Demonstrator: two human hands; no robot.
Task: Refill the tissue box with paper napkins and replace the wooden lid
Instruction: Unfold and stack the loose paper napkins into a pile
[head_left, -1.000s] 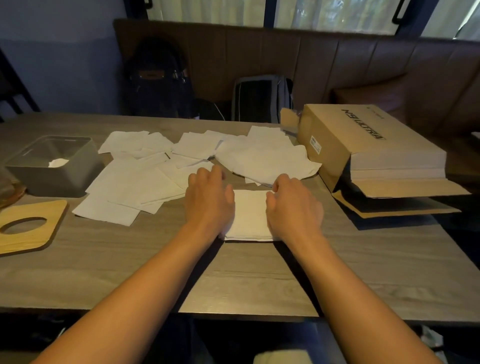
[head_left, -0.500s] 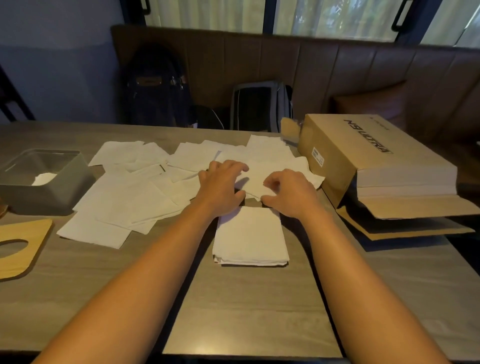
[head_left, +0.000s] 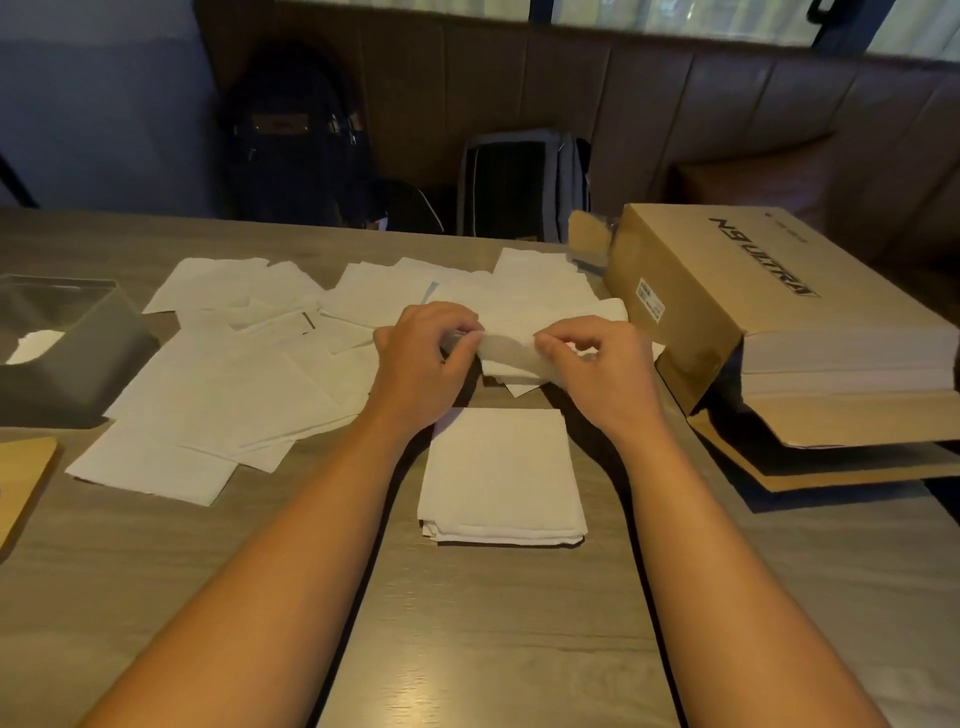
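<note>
Left hand (head_left: 423, 358) and right hand (head_left: 597, 364) pinch one napkin (head_left: 511, 345) above a folded stack (head_left: 501, 475) on the bench (head_left: 467, 649).

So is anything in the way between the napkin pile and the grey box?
Only loose napkins lying flat between the folded pile and the open box; nothing tall. The lid is off.

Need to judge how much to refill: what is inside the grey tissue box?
Inside the grey rectangular tissue box, one white paper napkin lies at the bottom. Its near wall hides part of the floor.
</note>
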